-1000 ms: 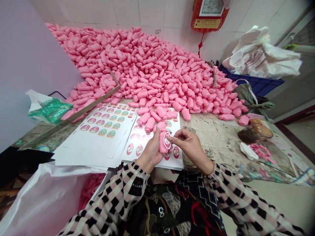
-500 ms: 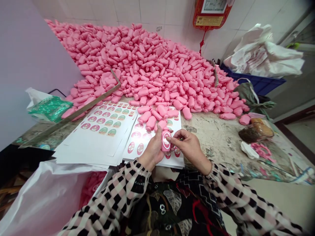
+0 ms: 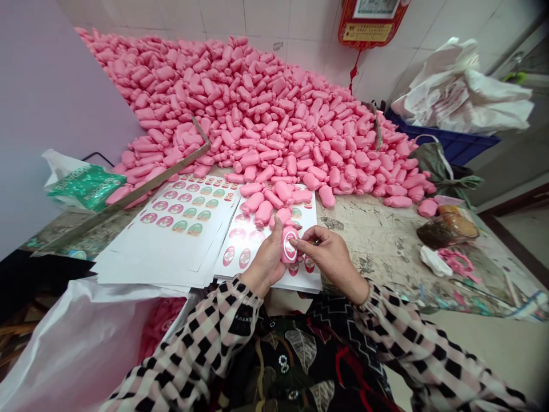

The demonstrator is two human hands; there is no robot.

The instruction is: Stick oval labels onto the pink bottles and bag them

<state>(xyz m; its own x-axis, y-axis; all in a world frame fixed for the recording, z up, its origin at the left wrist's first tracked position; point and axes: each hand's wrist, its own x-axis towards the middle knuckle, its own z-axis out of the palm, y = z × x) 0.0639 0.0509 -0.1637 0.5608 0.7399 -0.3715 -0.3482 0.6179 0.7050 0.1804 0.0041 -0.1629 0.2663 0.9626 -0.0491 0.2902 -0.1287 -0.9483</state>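
Observation:
My left hand [image 3: 269,257] is closed around a small pink bottle [image 3: 285,258], fingers wrapped behind it. On the bottle's front lies an oval pink-and-white sticker [image 3: 290,242]. The thumb of my right hand [image 3: 328,254] rests on the sticker's right side, and its other fingers are curled in. Under both hands is a sheet of oval stickers [image 3: 244,257], with several pink bottles [image 3: 263,213] lying across its upper part.
A big heap of pink bottles [image 3: 240,109] rises against the wall. Left are more sticker sheets [image 3: 150,252], a metal bar [image 3: 141,191] and a green-white bag [image 3: 88,186]. A white sack [image 3: 55,343] hangs below the table edge. A brown jar-like container [image 3: 446,229] stands right.
Both hands keep nearly the same hold on the bottle, with the right thumb still on the sticker. The view has shifted very slightly.

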